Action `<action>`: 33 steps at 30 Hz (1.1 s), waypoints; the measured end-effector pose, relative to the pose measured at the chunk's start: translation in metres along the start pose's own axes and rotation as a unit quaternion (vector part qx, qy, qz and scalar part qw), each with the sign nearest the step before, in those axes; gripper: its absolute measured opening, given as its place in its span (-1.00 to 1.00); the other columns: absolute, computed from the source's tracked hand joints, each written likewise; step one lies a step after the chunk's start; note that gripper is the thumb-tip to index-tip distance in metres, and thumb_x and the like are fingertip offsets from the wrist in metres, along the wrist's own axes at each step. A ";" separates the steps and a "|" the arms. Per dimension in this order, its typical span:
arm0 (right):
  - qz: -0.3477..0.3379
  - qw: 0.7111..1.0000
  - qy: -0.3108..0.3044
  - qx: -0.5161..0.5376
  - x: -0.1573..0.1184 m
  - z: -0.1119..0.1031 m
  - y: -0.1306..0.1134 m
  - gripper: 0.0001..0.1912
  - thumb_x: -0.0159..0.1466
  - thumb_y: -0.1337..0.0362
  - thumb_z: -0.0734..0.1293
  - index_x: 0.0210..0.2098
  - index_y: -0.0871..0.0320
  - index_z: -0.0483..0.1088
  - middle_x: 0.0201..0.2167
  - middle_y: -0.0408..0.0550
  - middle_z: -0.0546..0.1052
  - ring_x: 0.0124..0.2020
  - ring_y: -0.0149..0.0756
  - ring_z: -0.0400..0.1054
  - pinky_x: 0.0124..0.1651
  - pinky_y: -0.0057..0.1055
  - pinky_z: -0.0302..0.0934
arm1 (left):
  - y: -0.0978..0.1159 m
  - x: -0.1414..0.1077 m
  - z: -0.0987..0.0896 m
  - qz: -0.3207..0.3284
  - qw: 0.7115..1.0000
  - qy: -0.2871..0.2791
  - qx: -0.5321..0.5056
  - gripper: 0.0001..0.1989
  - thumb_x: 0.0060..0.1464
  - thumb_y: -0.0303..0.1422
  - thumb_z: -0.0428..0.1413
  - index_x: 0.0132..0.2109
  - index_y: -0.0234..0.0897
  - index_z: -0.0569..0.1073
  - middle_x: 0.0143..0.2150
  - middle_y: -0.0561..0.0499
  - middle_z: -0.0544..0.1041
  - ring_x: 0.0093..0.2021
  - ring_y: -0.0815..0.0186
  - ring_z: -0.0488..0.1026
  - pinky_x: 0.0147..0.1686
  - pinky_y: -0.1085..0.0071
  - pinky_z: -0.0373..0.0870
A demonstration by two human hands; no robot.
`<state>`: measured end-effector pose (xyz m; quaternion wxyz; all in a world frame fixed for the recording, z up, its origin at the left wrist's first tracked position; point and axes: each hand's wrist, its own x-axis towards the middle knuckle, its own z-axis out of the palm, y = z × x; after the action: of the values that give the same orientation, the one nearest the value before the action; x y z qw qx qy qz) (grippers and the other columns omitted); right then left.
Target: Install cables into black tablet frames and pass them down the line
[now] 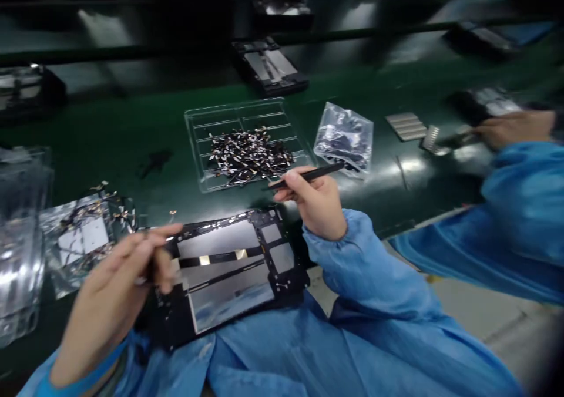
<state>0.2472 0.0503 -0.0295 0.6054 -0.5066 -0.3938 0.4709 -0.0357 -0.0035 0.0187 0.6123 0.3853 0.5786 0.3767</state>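
Note:
My right hand grips black tweezers between thumb and fingers, tips pointing left near the front of a clear plastic tray. A pile of small black flex cables lies in that tray. Below sits an opened black tablet-like device with a silver panel, tilted at the table's near edge against my blue clothing. Across its panel runs a dark ribbon cable with gold patches. Over the device's left end is my left hand, slightly blurred, index finger stretched out and other fingers bent; I see nothing held in it.
A clear bag of dark parts lies right of the tray. At left are a bag with cables and stacked clear trays. More devices stand farther back. A co-worker's hand and blue sleeve are at right.

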 end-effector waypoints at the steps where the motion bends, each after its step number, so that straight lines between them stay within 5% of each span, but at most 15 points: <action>1: 0.028 0.998 -0.058 0.012 -0.006 0.014 -0.003 -0.70 0.07 0.04 0.46 -0.42 0.14 0.42 -0.54 -0.17 0.57 -0.61 -0.43 0.45 -0.52 -0.54 0.37 | 0.004 0.002 0.011 0.007 0.999 -0.038 -0.011 -0.77 0.05 -0.20 0.20 -0.26 -0.29 0.47 -0.35 0.01 0.55 -0.53 0.42 0.40 -0.52 0.50 0.40; 4: 0.086 0.980 -0.179 0.021 -0.019 0.044 -0.011 -0.70 0.08 0.04 0.45 -0.44 0.15 0.42 -0.58 -0.17 0.56 -0.62 -0.43 0.44 -0.53 -0.55 0.36 | 0.009 0.009 0.033 0.022 0.995 -0.093 -0.031 -0.74 0.08 -0.17 0.17 -0.30 -0.30 0.46 -0.04 -0.14 0.55 -0.45 0.35 0.49 -0.51 0.43 0.49; 7: 0.110 0.969 -0.222 0.013 -0.023 0.057 -0.012 -0.69 0.06 0.04 0.47 -0.45 0.16 0.42 -0.62 -0.18 0.53 -0.61 -0.41 0.45 -0.54 -0.54 0.36 | 0.006 0.011 0.038 0.029 0.991 -0.119 -0.053 -0.77 0.14 -0.19 0.11 -0.27 -0.29 0.45 0.06 -0.15 0.50 -0.32 0.30 0.53 -0.49 0.42 0.52; 17: 0.223 0.954 -0.182 0.085 -0.020 0.068 -0.008 -0.68 -0.04 0.07 0.51 -0.49 0.16 0.41 -0.62 -0.17 0.55 -0.65 -0.46 0.42 -0.57 -0.59 0.34 | 0.002 0.009 0.037 -0.009 0.991 -0.077 -0.109 -0.79 0.09 -0.23 0.16 -0.29 -0.32 0.47 -0.36 -0.07 0.57 -0.49 0.35 0.45 -0.59 0.47 0.47; 23: 0.273 0.938 -0.193 0.090 -0.017 0.068 -0.004 -0.63 -0.07 0.02 0.51 -0.50 0.18 0.42 -0.61 -0.17 0.55 -0.65 -0.48 0.42 -0.57 -0.63 0.33 | -0.002 0.009 0.038 -0.017 0.991 -0.068 -0.112 -0.80 0.10 -0.24 0.15 -0.29 -0.32 0.46 -0.32 -0.10 0.57 -0.49 0.36 0.45 -0.58 0.47 0.45; 26: 0.235 0.952 -0.187 0.064 -0.017 0.066 0.000 -0.64 -0.03 0.00 0.49 -0.49 0.16 0.41 -0.59 -0.16 0.56 -0.64 -0.45 0.43 -0.57 -0.58 0.34 | -0.005 0.011 0.034 0.007 0.995 -0.028 -0.099 -0.82 0.11 -0.26 0.13 -0.29 -0.31 0.46 -0.26 -0.07 0.55 -0.50 0.41 0.43 -0.56 0.50 0.42; 29: 0.133 0.976 -0.171 -0.040 -0.020 0.065 0.006 -0.70 0.06 0.04 0.44 -0.45 0.16 0.42 -0.62 -0.18 0.54 -0.60 -0.40 0.46 -0.52 -0.53 0.35 | -0.008 0.014 0.027 0.011 0.994 0.017 -0.107 -0.85 0.12 -0.30 0.10 -0.26 -0.31 0.45 -0.49 0.06 0.44 -0.62 0.50 0.28 -0.65 0.59 0.27; 33: 0.016 0.966 -0.160 -0.202 -0.025 0.060 0.015 -0.78 0.14 0.11 0.38 -0.44 0.15 0.41 -0.65 -0.18 0.51 -0.57 -0.37 0.48 -0.46 -0.50 0.34 | -0.010 0.015 0.022 -0.008 0.992 0.027 -0.125 -0.86 0.10 -0.32 0.11 -0.27 -0.33 0.44 -0.54 0.09 0.36 -0.63 0.52 0.18 -0.70 0.62 0.16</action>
<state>0.1808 0.0412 -0.0338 0.4119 -0.5430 -0.5645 0.4657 -0.0133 0.0053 0.0043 0.6431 0.2910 0.5462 0.4511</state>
